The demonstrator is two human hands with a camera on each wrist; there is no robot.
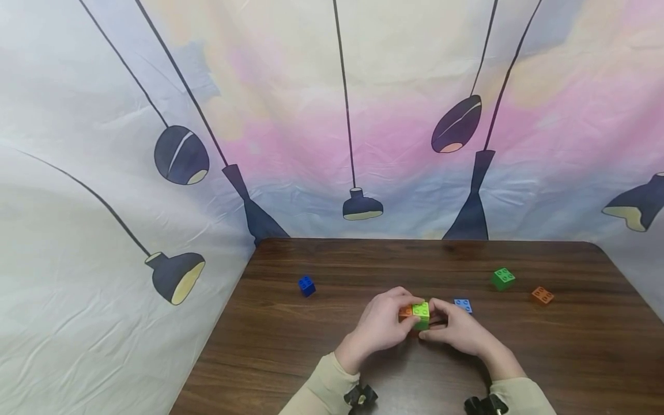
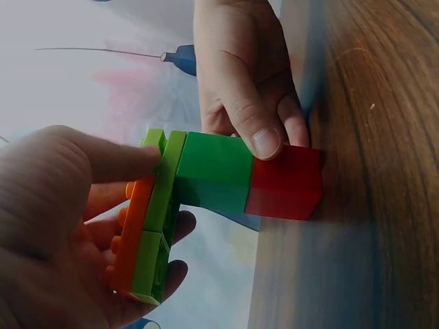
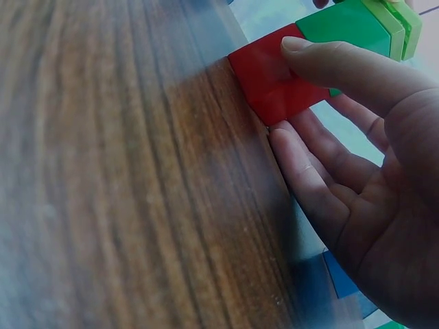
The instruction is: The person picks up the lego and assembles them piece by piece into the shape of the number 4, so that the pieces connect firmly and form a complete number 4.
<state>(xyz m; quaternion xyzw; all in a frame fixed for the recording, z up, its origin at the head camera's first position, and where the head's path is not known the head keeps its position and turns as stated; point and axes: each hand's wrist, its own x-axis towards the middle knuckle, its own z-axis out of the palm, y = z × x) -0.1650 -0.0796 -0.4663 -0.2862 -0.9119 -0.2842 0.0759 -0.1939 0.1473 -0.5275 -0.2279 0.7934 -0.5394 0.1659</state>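
Left fingers: my left hand (image 1: 381, 323) pinches the stack's upper end, the lime-green bricks (image 2: 164, 195), with the orange brick (image 2: 134, 236) between my fingers.
Right fingers: my right hand (image 1: 459, 329) grips low, thumb on the red brick (image 3: 264, 72).
Stack: between my hands, above the dark wood table (image 1: 249, 357); red lowest, green brick (image 2: 216, 164) next, lime-green over that, orange on top, overhanging leftward. Cannot tell if red touches wood.
Past right knuckles: light blue brick (image 1: 463, 305), studs up.
Farther right: second green brick (image 1: 503, 279), second orange brick (image 1: 542, 295) near it.
Off left: dark blue brick (image 1: 306, 286), well apart.
Behind table: cloth (image 1: 295, 86) printed with hanging lamps.
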